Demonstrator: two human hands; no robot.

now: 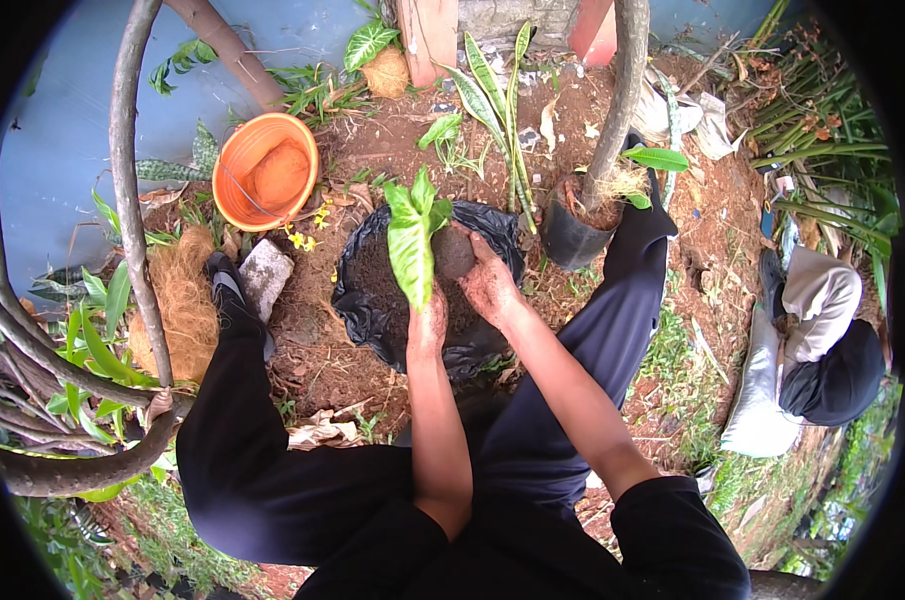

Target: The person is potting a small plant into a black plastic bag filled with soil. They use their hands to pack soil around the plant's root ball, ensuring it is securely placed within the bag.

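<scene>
A round, dark soil ball (454, 252) with a green and pale-veined leafy plant (410, 240) at its left side is held between my hands. My right hand (490, 285) curls round the ball's right side, its fingers smeared with soil. From below, my left hand (430, 322) supports the ball and plant; a big leaf hides most of its fingers. Directly under both hands lies an opened black plastic bag (348, 318) with loose dark soil (371, 280) in it.
An orange bucket (308, 165) stands at the upper left, near a stone block (266, 277) and a heap of brown fibre (185, 300). A black pot (573, 235) is at the right. Curved branches (128, 150) cross the left. Another person (823, 340) is at far right.
</scene>
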